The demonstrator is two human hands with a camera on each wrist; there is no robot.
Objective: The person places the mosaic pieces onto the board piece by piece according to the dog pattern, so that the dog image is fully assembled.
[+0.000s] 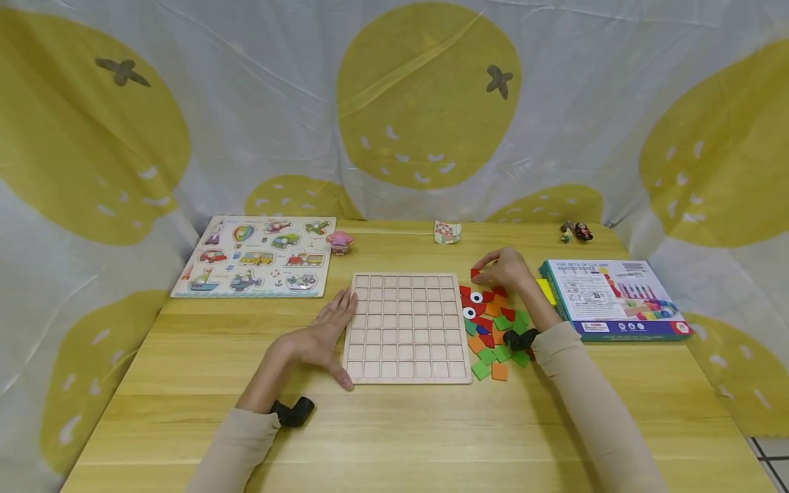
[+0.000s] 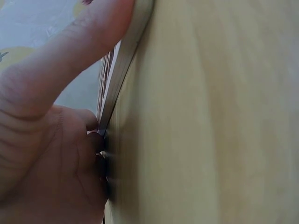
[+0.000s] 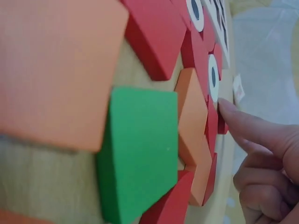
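Note:
A square wooden grid board (image 1: 407,329) lies flat on the table. My left hand (image 1: 320,339) rests against its left edge, fingers spread, with the thumb by the near left corner. In the left wrist view the thumb (image 2: 70,60) touches the board's side (image 2: 122,60). To the right of the board lies a loose pile of red, orange, green and blue wooden tiles, among them a green tile (image 3: 142,144) and an orange tile (image 1: 499,372). Two tiles bear white eyes. Above the pile's far end, my right hand (image 1: 504,267) pinches a small red tile (image 1: 474,272) between thumb and fingertips.
A vehicle puzzle board (image 1: 255,257) lies at the back left, with a pink figurine (image 1: 340,242) beside it. A patterned card (image 1: 447,232) is near the back edge. On the right are a boxed toy set (image 1: 616,298), something yellow (image 1: 546,292) and small figurines (image 1: 582,231).

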